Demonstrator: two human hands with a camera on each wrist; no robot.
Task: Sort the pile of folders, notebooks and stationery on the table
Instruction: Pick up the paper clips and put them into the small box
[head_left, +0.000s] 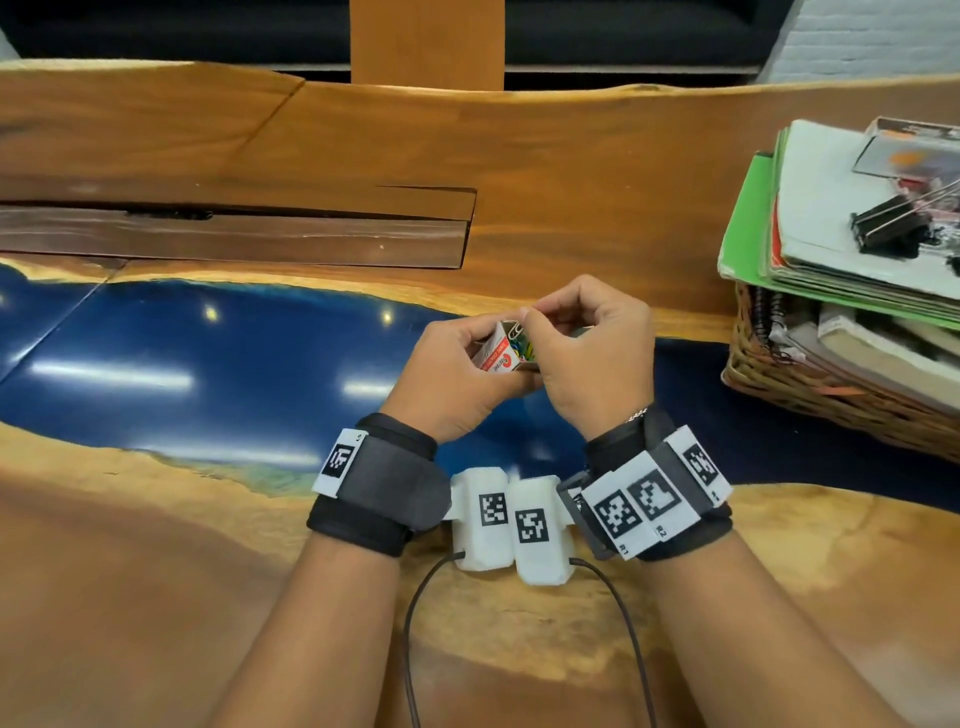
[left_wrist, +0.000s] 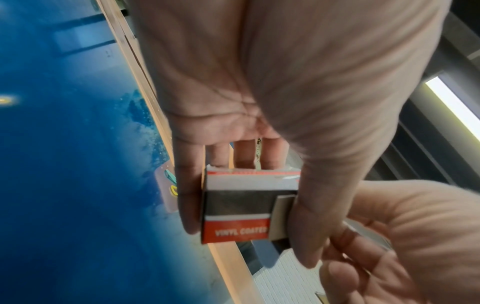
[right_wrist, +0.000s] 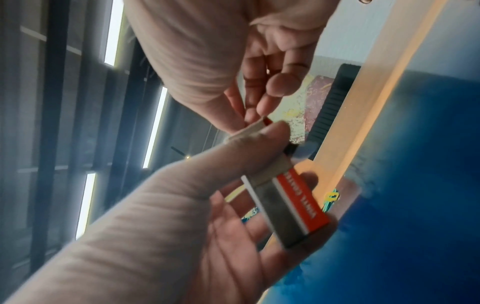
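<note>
Glossy blue resin runs through the wooden table (head_left: 545, 171). Above it the left hand (head_left: 447, 374) grips a small red-and-white cardboard paper-clip box (head_left: 501, 356), while the right hand (head_left: 592, 343) pinches its end flap. At far right, a woven wicker basket (head_left: 810, 395) holds stacked notebooks (head_left: 831, 218) topped with black binder clips (head_left: 888, 223).
</note>
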